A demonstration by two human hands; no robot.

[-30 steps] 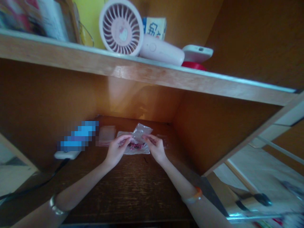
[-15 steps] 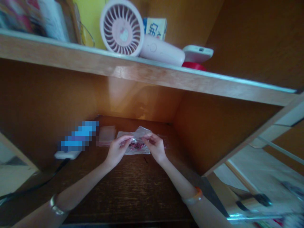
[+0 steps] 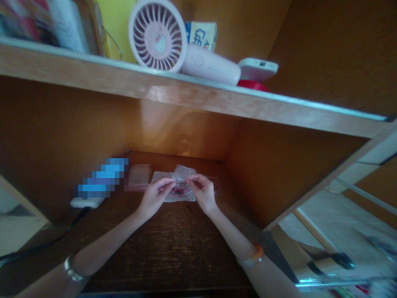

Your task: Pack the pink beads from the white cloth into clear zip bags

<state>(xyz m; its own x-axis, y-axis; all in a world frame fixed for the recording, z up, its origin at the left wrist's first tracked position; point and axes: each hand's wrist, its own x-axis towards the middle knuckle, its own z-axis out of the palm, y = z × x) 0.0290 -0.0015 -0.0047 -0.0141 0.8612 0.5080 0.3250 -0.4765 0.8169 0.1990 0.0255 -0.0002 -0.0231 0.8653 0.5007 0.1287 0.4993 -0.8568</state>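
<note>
My left hand and my right hand face each other over the dark wooden surface, thumbs and fingertips pinched. Between them they hold a small clear plastic bag, its upper corner sticking up behind the fingers. Just beneath lies another clear bag with small pink and dark bead-like pieces showing in it; the hands partly cover it. Whether the held bag has anything inside, I cannot tell. A stack of flat clear bags rests left of my left hand.
Above the hands runs a shelf edge, bearing a pink handheld fan, a small printed box and a white phone-like device. At left stands a blurred-out blue screen on a white base with a black cable. Wooden side walls enclose the space.
The held bag's raised corner has shifted slightly left and tilted. Both hands stay in nearly the same place, still pinching it.
</note>
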